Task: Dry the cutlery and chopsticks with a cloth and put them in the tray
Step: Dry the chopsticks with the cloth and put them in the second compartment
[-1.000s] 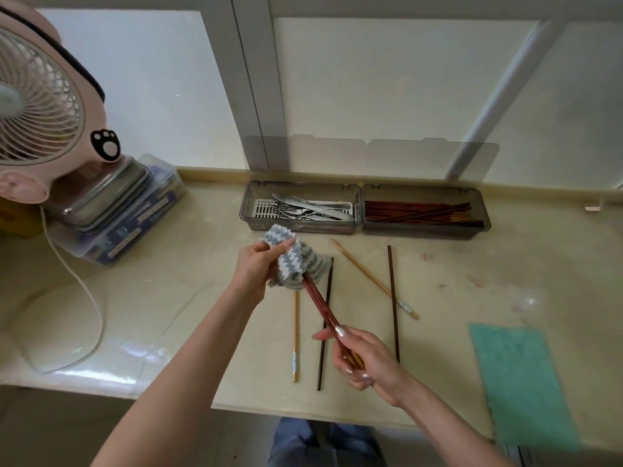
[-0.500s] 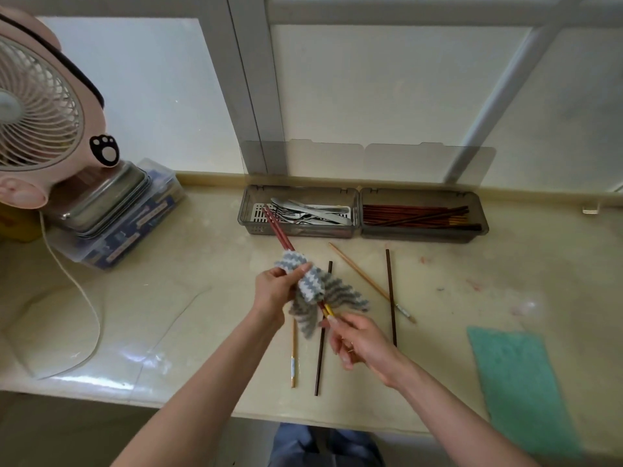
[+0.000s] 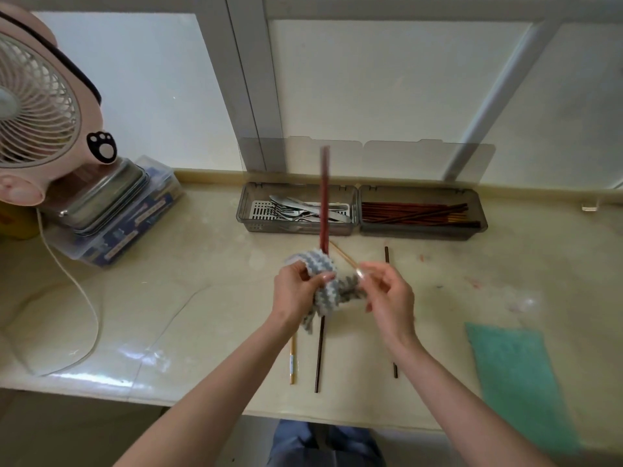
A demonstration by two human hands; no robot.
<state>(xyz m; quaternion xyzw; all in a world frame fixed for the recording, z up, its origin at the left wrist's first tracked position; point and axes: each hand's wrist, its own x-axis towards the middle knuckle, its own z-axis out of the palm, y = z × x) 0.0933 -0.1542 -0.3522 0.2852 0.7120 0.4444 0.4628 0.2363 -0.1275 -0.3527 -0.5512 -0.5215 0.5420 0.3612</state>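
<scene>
Chopsticks [image 3: 324, 197] up thru cloth [image 3: 320, 269], L hand [image 3: 296, 295]

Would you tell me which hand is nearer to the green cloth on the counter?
Right. The right hand is left of and beyond the green cloth; the left hand, gripping the striped cloth, is farther left.

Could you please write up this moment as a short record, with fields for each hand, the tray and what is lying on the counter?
Left hand: grips the striped cloth wrapped round the red chopsticks, which stick up out of it
Right hand: fingers curled at the cloth's right edge; grip unclear
Tray: cutlery in left compartment, stored chopsticks in right
Counter: four loose chopsticks lying near the hands; green cloth flat at right
</scene>
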